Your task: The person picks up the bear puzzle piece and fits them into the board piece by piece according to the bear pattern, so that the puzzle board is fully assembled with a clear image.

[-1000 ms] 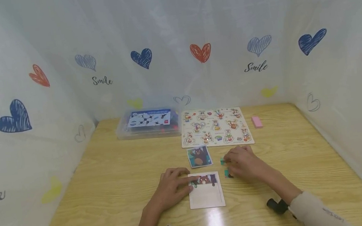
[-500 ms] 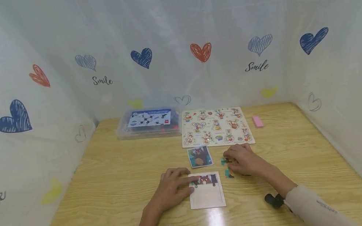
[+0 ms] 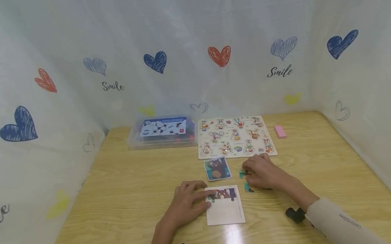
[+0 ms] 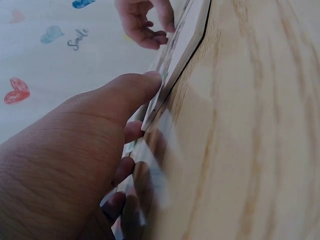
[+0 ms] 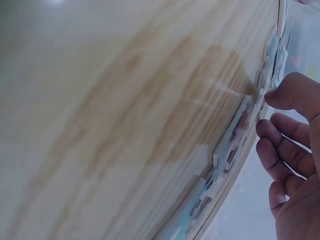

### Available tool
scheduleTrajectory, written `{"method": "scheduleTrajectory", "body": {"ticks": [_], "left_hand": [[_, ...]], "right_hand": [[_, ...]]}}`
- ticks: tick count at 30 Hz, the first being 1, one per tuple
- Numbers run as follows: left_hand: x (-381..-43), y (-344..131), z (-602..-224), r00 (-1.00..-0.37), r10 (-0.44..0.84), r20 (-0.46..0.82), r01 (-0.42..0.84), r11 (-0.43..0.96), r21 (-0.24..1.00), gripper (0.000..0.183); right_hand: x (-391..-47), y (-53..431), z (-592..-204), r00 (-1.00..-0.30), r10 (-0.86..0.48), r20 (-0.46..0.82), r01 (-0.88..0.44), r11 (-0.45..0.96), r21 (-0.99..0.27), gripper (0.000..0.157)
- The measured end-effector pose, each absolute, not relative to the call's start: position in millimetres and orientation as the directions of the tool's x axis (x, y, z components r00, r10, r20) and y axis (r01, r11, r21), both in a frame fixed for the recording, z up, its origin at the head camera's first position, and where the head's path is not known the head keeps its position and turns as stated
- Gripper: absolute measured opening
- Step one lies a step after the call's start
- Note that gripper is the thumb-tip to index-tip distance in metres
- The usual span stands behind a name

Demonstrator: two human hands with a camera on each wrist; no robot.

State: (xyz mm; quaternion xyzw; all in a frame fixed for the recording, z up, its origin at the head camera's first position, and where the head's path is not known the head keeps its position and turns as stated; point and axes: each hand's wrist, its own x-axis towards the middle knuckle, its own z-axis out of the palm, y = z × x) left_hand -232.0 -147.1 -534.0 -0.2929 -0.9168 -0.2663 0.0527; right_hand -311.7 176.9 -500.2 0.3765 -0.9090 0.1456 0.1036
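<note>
My left hand rests on the left side of a small white puzzle board. Its index finger lies across the top row, and in the left wrist view the thumb touches the board's edge. A bear's head shows in that row; the lower part is bare. To the right, my right hand is over several loose puzzle pieces, teal and dark. Its fingers bend loosely, with gaps between the tips in the right wrist view, and nothing is seen held there. Pieces below the palm are hidden.
A bear picture card lies just behind the board. Farther back are a large wooden animal puzzle, a clear plastic case with a blue label, and a pink block. A white curtain surrounds the table.
My right hand has shifted slightly back and toward the right sleeve, uncovering a little more of the pieces. The left hand keeps its place on the board. The view has turned slightly.
</note>
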Motion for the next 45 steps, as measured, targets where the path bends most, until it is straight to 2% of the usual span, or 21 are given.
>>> {"method": "scheduleTrajectory", "body": {"ticks": [10,24,33,45], "left_hand": [[-233,-147,-533,-0.828,0.505,0.243,0.557,0.694,0.457,0.035],[-232,-145,-535,-0.829,0.503,0.245,0.556,0.693,0.459,0.034],[-232,-146,-534,-0.829,0.503,0.244,0.556,0.700,0.448,0.035],[-230,-146,-533,-0.829,0.500,0.249,0.556,0.694,0.457,0.035]], "right_hand": [[-309,180,-491,-0.714,-0.641,0.281,-0.699,0.666,-0.258,0.027],[-295,168,-482,-0.716,-0.632,0.296,-0.697,0.672,-0.251,0.025],[-287,164,-481,-0.635,-0.678,0.370,-0.769,0.602,-0.216,0.025],[-273,151,-481,-0.590,-0.717,0.370,-0.806,0.549,-0.222,0.023]]}}
